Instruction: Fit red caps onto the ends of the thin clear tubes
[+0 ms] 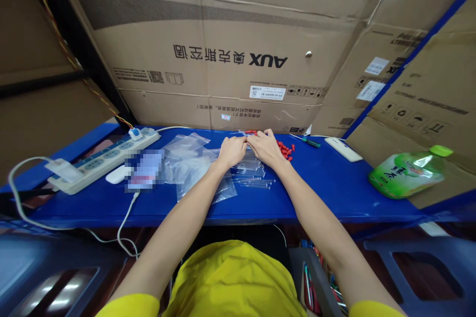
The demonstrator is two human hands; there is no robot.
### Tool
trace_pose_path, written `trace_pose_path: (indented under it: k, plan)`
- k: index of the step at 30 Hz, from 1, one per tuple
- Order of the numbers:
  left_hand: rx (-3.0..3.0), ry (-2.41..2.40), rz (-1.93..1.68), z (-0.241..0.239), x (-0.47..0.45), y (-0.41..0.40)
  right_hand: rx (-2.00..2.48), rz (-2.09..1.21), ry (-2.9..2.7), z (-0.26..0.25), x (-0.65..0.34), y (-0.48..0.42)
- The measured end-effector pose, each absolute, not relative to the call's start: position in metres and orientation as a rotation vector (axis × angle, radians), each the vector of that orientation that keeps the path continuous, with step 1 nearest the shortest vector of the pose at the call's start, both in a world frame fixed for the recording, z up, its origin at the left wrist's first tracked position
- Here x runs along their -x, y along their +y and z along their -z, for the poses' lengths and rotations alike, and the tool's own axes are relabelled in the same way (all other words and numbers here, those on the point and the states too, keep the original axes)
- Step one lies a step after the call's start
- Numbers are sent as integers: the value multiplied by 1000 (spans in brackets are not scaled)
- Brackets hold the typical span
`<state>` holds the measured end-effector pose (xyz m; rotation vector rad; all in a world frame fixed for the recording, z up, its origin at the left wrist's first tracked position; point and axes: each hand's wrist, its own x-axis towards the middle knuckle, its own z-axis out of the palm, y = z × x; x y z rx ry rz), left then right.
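My left hand [232, 150] and my right hand [265, 147] meet over the blue table, their fingertips close together. Both have bent, closed fingers, and whatever is pinched in them is hidden. Thin, shiny clear or metallic rods [250, 168] lie in a pile below and between the hands. Small red pieces [284, 149], shaped like short caps or handles, are heaped beside my right hand. A few more red pieces [251, 132] show just beyond the fingertips. Clear plastic bags [189, 166] lie to the left, near my left forearm.
On the left are a power strip [107, 156], a blurred-out phone [147, 171] and white cables. A green-handled screwdriver [307, 141], a white flat device [342, 149] and a green bottle [407, 173] lie right. Cardboard [230, 20] walls the back. A bin [316, 277] of tools sits below.
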<state>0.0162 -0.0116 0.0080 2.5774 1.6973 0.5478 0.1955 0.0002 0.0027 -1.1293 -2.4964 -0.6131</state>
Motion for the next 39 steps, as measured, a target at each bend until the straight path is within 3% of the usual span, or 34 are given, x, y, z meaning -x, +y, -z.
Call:
trace_pose_path:
  k: [32, 39]
  plan:
    - [-2429, 1625, -616, -2, -15, -6, 1100, 577, -2531, -4, -198, 2]
    - [-2526, 1278, -827, 0, -9, -4, 1132, 551, -2462, -8, -214, 5]
